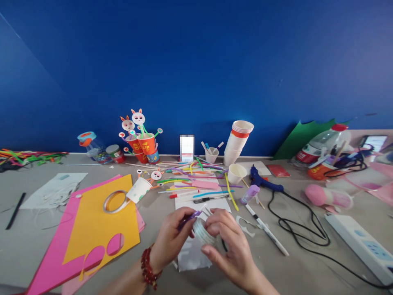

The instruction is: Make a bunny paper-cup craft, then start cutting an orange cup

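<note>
My left hand (176,229), a red beaded bracelet (150,267) at its wrist, is closed around a slim purple item (188,220). Pale narrow tips show beyond it; its kind is partly hidden by the fingers. Between both hands is a whitish roll of tape (203,232) with faint greenish print. My right hand (229,241) grips that roll from the right, fingers curled over its top and thumb below. Under the hands lies a white sheet (193,260). A pen (202,199) and several coloured pipe cleaners (175,180) are just behind.
Yellow card (92,217) over pink card (49,262) bears a tape ring (106,205) and a tipped paper cup (138,190). Rabbit-decorated red cups (146,144) and stacked cups (235,147) stand behind. Rightward are a glue gun (264,182), its cord, a marker (270,233) and a power strip (353,233).
</note>
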Tool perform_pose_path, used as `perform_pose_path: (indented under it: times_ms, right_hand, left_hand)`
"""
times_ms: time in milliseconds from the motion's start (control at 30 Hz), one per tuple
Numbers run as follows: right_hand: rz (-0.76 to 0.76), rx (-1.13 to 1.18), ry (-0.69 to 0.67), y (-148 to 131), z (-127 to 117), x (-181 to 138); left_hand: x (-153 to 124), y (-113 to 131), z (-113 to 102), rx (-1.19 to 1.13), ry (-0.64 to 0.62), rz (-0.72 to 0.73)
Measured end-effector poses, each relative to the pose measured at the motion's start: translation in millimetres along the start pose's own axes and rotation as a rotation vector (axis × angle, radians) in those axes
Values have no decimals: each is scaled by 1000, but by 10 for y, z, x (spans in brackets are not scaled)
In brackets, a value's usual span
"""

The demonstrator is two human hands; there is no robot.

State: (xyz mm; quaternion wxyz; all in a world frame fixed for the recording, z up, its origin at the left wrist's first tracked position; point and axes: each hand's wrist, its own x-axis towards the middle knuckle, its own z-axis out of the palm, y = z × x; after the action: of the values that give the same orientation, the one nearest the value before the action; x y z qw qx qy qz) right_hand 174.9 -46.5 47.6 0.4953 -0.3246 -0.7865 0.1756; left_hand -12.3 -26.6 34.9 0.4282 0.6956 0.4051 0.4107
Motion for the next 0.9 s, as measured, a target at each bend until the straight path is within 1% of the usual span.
perform_pose_path:
  times_ms: [67,133,267,400,500,633,800,900]
  right_hand:
    - [-15,-34,-22,-10,-9,12]
    - [-40,-73,-44,-26,-8,25]
    - [-83,-140,-66,-62,12,38]
    - [-92,-121,-48,-92,40,30]
    - [-71,-114,-23,-119,69,17]
    - [-8,-129,15,-162,107,0]
    - [47,-160,-7,-214,64,23]
    - [66,-204,-12,-248,13,64]
  left_hand:
    - [-1,11,10,-21,23,-30]
    - [-6,11,20,-17,41,-34]
    - [-18,-9,30,8,118,-25]
    - [-16,3,24,-5,107,-40]
    - [-9,30,23,9,94,-27]
    - [-6,27,21,72,115,7]
    - [-1,-60,-26,244,171,102]
    - [14,-94,-68,291,199,122]
